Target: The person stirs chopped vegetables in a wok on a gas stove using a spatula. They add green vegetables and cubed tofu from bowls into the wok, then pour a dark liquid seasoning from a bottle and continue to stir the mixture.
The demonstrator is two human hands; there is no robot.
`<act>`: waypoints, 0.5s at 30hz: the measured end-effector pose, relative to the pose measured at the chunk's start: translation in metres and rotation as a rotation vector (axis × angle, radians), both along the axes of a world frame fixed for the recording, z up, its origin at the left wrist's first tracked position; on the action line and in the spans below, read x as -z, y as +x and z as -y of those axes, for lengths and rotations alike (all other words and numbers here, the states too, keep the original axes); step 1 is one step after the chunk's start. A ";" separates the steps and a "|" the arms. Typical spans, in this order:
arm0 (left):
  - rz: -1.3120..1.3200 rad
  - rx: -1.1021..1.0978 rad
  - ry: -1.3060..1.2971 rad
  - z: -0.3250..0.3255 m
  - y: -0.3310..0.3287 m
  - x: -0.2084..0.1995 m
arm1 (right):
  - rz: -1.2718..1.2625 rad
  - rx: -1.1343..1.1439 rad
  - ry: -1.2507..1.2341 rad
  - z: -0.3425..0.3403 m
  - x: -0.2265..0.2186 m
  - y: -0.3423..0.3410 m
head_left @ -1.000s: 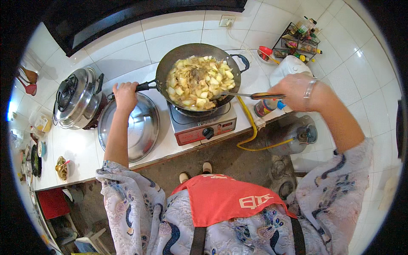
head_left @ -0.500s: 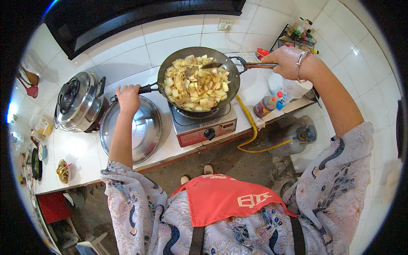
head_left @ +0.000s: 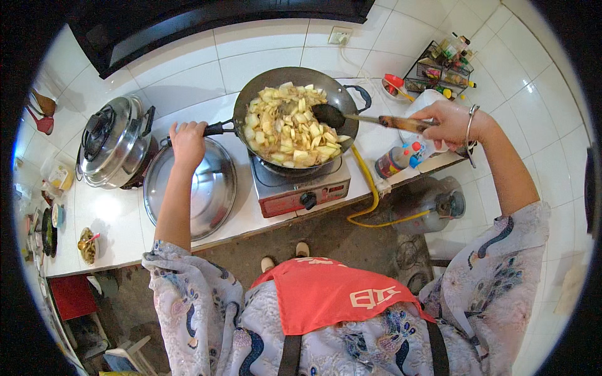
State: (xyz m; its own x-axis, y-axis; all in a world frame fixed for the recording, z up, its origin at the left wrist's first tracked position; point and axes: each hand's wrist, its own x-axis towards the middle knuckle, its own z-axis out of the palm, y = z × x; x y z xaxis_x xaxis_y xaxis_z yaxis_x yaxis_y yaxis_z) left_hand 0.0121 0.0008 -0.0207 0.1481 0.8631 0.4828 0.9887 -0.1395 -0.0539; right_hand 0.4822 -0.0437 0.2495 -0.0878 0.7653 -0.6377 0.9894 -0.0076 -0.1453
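So our left hand [head_left: 187, 145] is curled snug around the wok's long black handle [head_left: 218, 128], fingers folded over with pretty much no gap. Our right hand [head_left: 446, 124] is closed around the wooden grip of the spatula [head_left: 389, 121], and there's a bracelet [head_left: 470, 128] on that wrist.

The spatula lies almost sideways: dark head pointing left, down in the right side of the wok [head_left: 342, 81], grip running off to the right, a touch lower. The wok sits level-ish on the stove [head_left: 301, 188] by the front edge of the table [head_left: 116, 232], with its long handle pointing left and a small loop handle on its right rim. It's loaded with pale chopped food [head_left: 291, 131], heaped mostly left and front.

Pose-wise, our left forearm comes nearly straight up from the front edge, crossing over the big metal lid [head_left: 213, 182] that lies on the table left of the stove. Our right arm swings in from past the right end of the front edge, elbow out, forearm angled up and left, palm facing down-ish. Right under that hand there's a bottle [head_left: 390, 164], near the front edge.
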 end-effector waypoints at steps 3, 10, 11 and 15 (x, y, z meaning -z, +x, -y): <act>0.014 -0.006 -0.008 -0.001 0.000 0.000 | -0.011 -0.068 0.124 -0.028 0.001 0.010; 0.048 0.001 -0.008 -0.005 0.004 -0.001 | -0.060 -0.126 0.293 -0.103 0.062 0.039; 0.044 -0.007 -0.015 -0.003 0.004 -0.001 | -0.078 -0.157 0.281 -0.116 0.076 0.049; 0.063 -0.012 -0.025 0.002 0.005 -0.007 | -0.206 -0.003 -0.003 -0.129 0.096 0.056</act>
State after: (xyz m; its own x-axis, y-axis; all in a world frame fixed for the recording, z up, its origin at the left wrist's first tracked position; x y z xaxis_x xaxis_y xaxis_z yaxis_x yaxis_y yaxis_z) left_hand 0.0171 -0.0008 -0.0139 0.1079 0.8767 0.4688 0.9916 -0.1285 0.0120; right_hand 0.5384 0.0854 0.1534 -0.2184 0.7631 -0.6083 0.9388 -0.0057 -0.3443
